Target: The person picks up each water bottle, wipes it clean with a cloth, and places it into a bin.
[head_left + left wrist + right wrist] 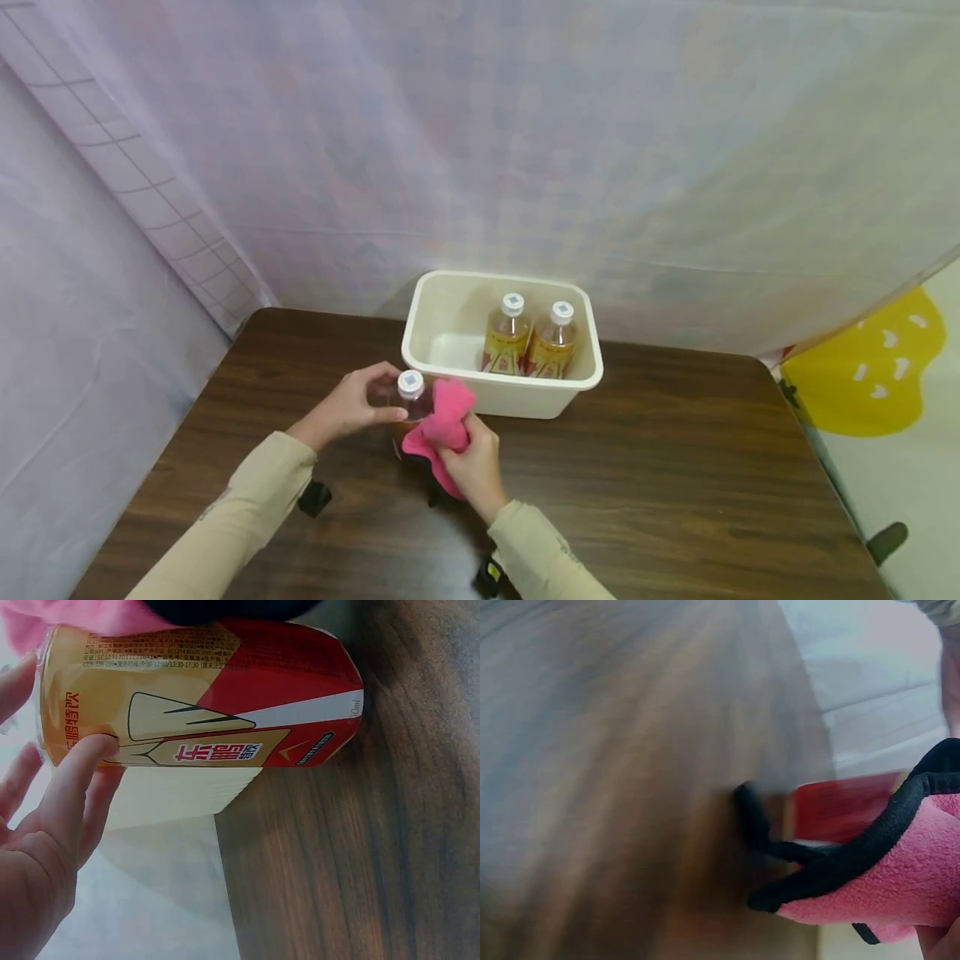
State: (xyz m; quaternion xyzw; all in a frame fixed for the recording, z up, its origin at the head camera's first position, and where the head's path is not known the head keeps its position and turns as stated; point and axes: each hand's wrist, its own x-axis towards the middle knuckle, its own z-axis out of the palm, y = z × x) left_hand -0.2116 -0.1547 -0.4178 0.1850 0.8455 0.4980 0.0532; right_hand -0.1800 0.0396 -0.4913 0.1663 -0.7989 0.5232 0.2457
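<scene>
A bottle with a white cap [411, 382] and a red-and-gold label [202, 705] stands upright on the table, just in front of the bin. My left hand [352, 407] grips its upper part from the left, thumb and fingers around it. In my right hand [477, 467] is a pink cloth [447, 421] with dark edging, bunched up and held against the bottle's right side. The right wrist view shows the cloth's black border [885, 840] covering part of the red label. Some right-hand fingers are hidden by the cloth.
Behind the bottle a cream plastic bin [510, 398] holds two similar capped bottles, one at its middle [507, 337] and one at its right [552, 346]. Dark wood tabletop [675, 467] extends around. Pale curtains [525, 150] hang behind and at the left.
</scene>
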